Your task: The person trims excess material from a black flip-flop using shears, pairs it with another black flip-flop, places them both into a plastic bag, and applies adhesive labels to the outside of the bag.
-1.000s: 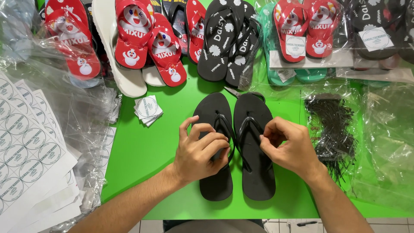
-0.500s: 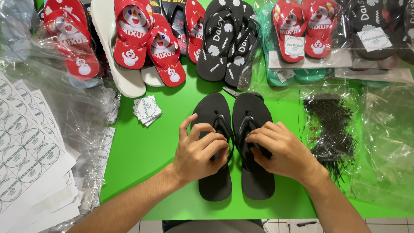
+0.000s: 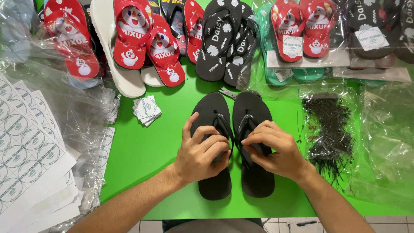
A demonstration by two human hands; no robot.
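Two plain black flip-flops lie side by side, toes away from me, on a green table (image 3: 146, 164). My left hand (image 3: 202, 153) rests on the left flip-flop (image 3: 214, 183), fingers curled around its strap. My right hand (image 3: 274, 149) lies on the right flip-flop (image 3: 252, 105), fingertips pinching its strap near the inner side. Both heels stick out below my hands.
Red printed flip-flops (image 3: 146, 39), black patterned ones (image 3: 224, 43) and bagged pairs (image 3: 302, 30) line the far edge. Sheets of round stickers (image 3: 21, 146) lie left, a small stack of tags (image 3: 145, 110) near them. A pile of black plastic ties (image 3: 327, 129) and clear bags (image 3: 388, 133) sit right.
My right hand has shifted left along the right flip-flop's strap toward my left hand. The two flip-flops sit slightly closer together. My left hand has barely moved.
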